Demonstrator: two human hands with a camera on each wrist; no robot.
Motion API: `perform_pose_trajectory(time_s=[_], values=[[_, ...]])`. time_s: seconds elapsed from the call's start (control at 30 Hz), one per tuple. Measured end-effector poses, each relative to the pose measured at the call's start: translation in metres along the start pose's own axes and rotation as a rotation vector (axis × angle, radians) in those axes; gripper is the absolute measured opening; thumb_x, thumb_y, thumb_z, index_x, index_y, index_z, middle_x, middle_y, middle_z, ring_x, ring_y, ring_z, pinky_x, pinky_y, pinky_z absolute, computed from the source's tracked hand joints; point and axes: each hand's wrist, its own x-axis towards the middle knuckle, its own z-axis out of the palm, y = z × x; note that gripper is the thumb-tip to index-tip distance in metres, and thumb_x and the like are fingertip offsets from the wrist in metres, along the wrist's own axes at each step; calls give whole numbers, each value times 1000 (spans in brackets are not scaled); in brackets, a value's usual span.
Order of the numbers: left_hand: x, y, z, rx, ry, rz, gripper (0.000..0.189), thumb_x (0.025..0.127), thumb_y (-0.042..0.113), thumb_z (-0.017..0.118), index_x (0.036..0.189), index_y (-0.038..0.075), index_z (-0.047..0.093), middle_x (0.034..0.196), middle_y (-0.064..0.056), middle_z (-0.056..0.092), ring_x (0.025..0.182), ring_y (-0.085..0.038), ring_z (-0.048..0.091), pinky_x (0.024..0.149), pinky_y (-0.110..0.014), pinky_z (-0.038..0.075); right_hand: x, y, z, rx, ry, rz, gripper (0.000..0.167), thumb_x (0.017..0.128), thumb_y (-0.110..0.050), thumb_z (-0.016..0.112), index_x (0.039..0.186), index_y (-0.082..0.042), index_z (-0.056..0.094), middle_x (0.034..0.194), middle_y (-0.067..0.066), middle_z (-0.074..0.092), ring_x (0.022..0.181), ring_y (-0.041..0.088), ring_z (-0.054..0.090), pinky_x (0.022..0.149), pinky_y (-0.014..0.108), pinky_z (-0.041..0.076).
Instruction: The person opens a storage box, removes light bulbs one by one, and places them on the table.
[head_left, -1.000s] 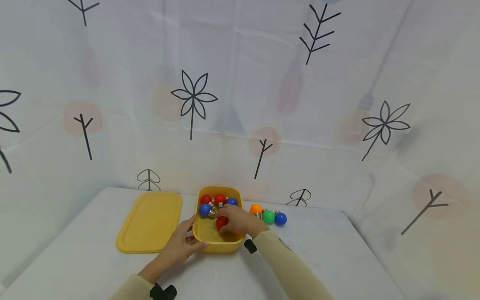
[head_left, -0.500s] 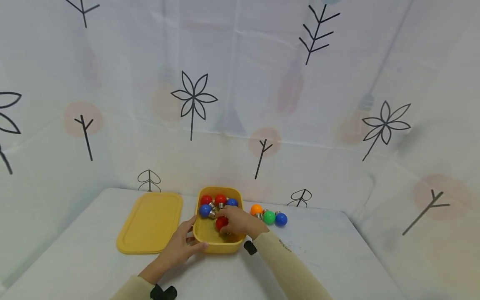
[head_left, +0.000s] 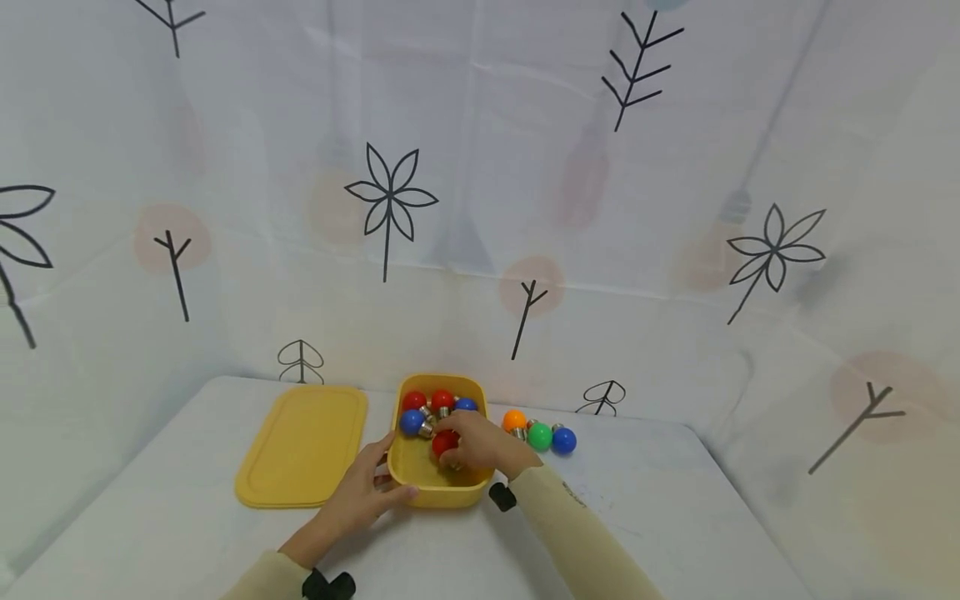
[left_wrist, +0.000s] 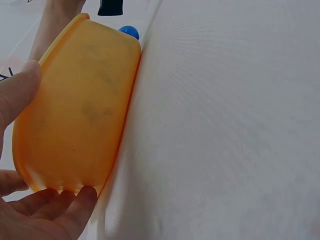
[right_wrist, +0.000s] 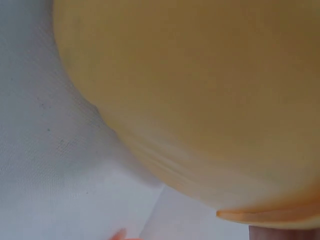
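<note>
A yellow plastic box (head_left: pixel 442 497) stands on the white table with red and blue toy light bulbs inside. My left hand (head_left: pixel 358 492) grips its near left corner, thumb on the front wall and fingers along the left side. In the left wrist view those fingers (left_wrist: pixel 80 207) press against the box wall. My right hand (head_left: pixel 486 443) reaches over the right rim and holds a red light bulb (head_left: pixel 442 445) low inside the box. Its fingertips are partly hidden there. Only the box's outer wall (right_wrist: pixel 200 100) fills most of the right wrist view.
A yellow lid (head_left: pixel 303 446) lies flat to the left of the box. Right of it lie an orange bulb (head_left: pixel 513 420), a green bulb (head_left: pixel 539 437) and a blue bulb (head_left: pixel 564 441). A patterned cloth (head_left: pixel 480 208) hangs behind the table.
Almost nothing differs. Both hands keep their places at the box, and the red bulb stays in the right hand; the whole head view shifts very slightly.
</note>
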Motion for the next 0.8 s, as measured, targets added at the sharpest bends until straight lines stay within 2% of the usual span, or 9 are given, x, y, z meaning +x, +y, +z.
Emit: perform_pose_trajectory(time_s=[0.13,0.3,0.43,0.5,0.63,0.8], values=[[1,1,2,1,-14,7,96,78,37,79,151,5,25,141,-17,38,125,-30,46,96,-37,49,-4,5,-1,46,43,0,44,84,-31,74,126,-20,63,117,-13,59,104,11,51,92,32,51],[2,3,2,13,-5,2,97,77,39,79,151,6,26,141,-16,39,125,-29,46,96,-37,48,-9,8,-8,59,121,-48,42,84,-31,74,122,-17,64,120,-6,58,106,16,50,93,34,50],[3,3,2,26,-5,0,98,76,40,79,151,7,26,140,-15,40,126,-28,45,96,-36,49,-17,9,-19,72,165,-32,46,84,-30,74,126,-15,62,121,-2,58,105,18,51,94,36,50],[4,3,3,29,-6,-3,98,76,40,80,151,7,26,140,-15,40,126,-28,45,96,-35,49,-21,10,-25,99,188,-10,49,84,-29,74,129,-15,60,120,-2,57,103,17,52,91,34,51],[3,4,2,24,1,-1,97,76,36,80,151,5,26,139,-16,41,126,-30,45,96,-36,49,-31,11,-37,194,249,-18,48,85,-22,74,129,-12,60,113,1,57,100,18,55,85,29,54],[0,4,1,22,18,3,96,77,33,80,150,4,26,140,-18,40,125,-31,46,96,-37,49,-41,19,-46,268,299,-30,47,85,-19,74,127,-6,59,116,6,56,99,19,58,80,25,56]])
